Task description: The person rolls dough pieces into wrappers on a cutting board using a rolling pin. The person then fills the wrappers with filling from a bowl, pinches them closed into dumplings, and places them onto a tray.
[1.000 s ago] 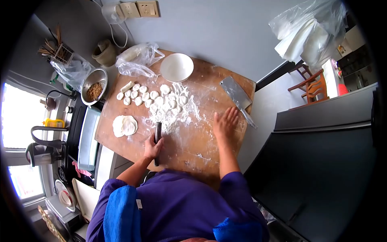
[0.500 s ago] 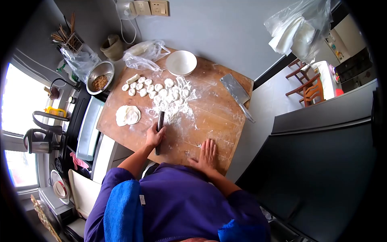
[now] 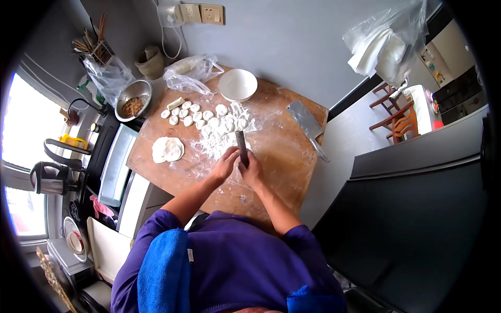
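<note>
A dark rolling pin (image 3: 240,142) points away from me, its far end near the floured dough pieces. My right hand (image 3: 252,170) is wrapped around its near part from the right. From the left, my left hand (image 3: 226,164) closes its curled fingers against the same pin. Several small round dough pieces (image 3: 198,116) lie in loose rows beyond my hands, some in loose flour (image 3: 211,146). To the left rests a stack of flat dough wrappers (image 3: 168,149). A short dough roll (image 3: 176,103) sits behind the pieces.
The wooden board (image 3: 282,172) holds a white bowl (image 3: 237,85) at the back and a cleaver (image 3: 305,121) along the right edge. A metal bowl of filling (image 3: 132,104) stands off its left corner. A plastic bag (image 3: 190,73) lies at the rear, and a kettle (image 3: 49,178) is far left.
The rolling pin has moved right and slightly away from me. My right hand has left the board's surface and come round the pin; my left hand has moved right and forward with it.
</note>
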Demonstrator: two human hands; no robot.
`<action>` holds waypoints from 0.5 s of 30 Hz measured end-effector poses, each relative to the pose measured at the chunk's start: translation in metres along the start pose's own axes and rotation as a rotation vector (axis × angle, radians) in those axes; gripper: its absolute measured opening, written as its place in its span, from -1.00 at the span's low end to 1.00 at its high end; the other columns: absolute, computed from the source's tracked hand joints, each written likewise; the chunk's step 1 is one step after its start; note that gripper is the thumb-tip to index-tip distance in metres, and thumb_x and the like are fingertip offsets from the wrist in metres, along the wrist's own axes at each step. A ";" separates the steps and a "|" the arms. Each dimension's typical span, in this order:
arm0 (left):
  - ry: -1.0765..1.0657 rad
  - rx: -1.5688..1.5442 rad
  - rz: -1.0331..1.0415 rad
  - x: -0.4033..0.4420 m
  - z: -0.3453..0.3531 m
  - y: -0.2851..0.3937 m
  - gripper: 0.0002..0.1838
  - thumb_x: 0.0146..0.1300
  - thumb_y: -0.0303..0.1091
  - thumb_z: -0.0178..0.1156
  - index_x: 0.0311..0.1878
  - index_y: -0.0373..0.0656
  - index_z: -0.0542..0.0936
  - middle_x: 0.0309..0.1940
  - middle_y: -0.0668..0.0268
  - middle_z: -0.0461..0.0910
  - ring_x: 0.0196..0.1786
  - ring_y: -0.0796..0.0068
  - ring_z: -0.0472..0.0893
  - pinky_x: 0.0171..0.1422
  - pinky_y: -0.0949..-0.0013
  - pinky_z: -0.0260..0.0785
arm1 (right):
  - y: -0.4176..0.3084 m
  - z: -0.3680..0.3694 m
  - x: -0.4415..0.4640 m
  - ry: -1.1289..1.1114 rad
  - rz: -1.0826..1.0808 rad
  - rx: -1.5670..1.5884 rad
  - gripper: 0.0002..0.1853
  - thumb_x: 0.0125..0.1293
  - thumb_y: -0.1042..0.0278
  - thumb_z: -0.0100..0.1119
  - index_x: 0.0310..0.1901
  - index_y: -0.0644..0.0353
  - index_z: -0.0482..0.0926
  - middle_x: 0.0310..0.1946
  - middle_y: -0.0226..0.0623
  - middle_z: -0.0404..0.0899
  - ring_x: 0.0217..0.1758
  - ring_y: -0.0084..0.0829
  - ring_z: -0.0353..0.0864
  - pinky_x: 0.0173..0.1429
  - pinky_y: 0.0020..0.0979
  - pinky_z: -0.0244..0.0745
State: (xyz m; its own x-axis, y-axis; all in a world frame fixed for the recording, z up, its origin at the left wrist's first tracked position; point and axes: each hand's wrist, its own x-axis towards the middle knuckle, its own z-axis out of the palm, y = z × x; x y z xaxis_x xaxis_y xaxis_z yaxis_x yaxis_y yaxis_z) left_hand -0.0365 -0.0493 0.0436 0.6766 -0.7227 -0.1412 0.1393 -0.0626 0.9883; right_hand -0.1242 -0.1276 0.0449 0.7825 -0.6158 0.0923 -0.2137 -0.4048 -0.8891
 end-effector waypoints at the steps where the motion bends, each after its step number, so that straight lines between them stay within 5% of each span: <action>1: 0.021 0.243 0.068 0.009 -0.005 -0.001 -0.74 0.11 -0.29 -0.02 -0.20 -0.26 0.41 -0.30 0.20 0.44 -0.18 0.32 0.42 -0.08 0.40 0.22 | 0.005 -0.011 0.001 -0.017 0.021 -0.152 -0.60 -0.06 0.52 0.01 -0.08 0.19 0.32 -0.33 -0.06 0.45 -0.28 -0.09 0.46 -0.23 -0.26 0.37; 4: 0.077 0.771 0.435 0.050 -0.030 0.003 -0.80 -0.02 -0.35 0.09 -0.30 -0.20 0.45 -0.33 0.11 0.46 -0.21 0.15 0.43 -0.13 0.27 0.28 | 0.026 -0.047 -0.002 -0.048 -0.014 -0.370 -0.58 -0.12 0.55 -0.01 -0.09 0.17 0.35 -0.30 -0.10 0.42 -0.24 -0.08 0.42 -0.19 -0.21 0.33; 9: 0.040 0.981 0.454 0.107 -0.026 0.018 -0.77 -0.02 -0.39 0.00 -0.24 -0.16 0.46 -0.29 0.18 0.46 -0.14 0.15 0.39 -0.03 0.25 0.23 | 0.045 -0.089 -0.005 -0.185 -0.095 -0.633 -0.63 -0.15 0.53 0.01 -0.17 0.15 0.39 -0.21 -0.17 0.35 -0.14 -0.10 0.35 -0.10 -0.15 0.25; 13: -0.102 1.178 0.420 0.137 -0.018 -0.004 -0.70 -0.04 -0.36 0.03 -0.16 -0.13 0.45 -0.17 0.23 0.43 -0.01 0.23 0.33 0.12 0.25 0.09 | 0.048 -0.128 0.013 0.237 0.033 -0.893 -0.74 -0.15 0.48 0.09 -0.32 0.23 0.37 -0.04 -0.10 0.26 0.06 -0.11 0.22 0.04 -0.22 0.24; 15: -0.218 1.282 0.415 0.143 -0.016 -0.001 -0.68 -0.08 -0.30 0.12 -0.18 -0.10 0.46 -0.16 0.28 0.41 0.00 0.28 0.32 0.14 0.25 0.02 | 0.053 -0.152 0.025 0.294 0.260 -0.961 -0.70 -0.15 0.45 0.12 -0.28 0.24 0.38 -0.02 -0.06 0.24 0.10 -0.11 0.19 0.06 -0.25 0.26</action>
State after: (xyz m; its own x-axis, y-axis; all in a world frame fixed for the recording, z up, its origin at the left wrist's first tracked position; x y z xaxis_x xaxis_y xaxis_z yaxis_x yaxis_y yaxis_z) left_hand 0.0717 -0.1418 0.0217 0.3604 -0.9301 0.0709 -0.8877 -0.3186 0.3323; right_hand -0.2054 -0.2670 0.0688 0.4994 -0.8498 0.1687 -0.8329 -0.5245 -0.1766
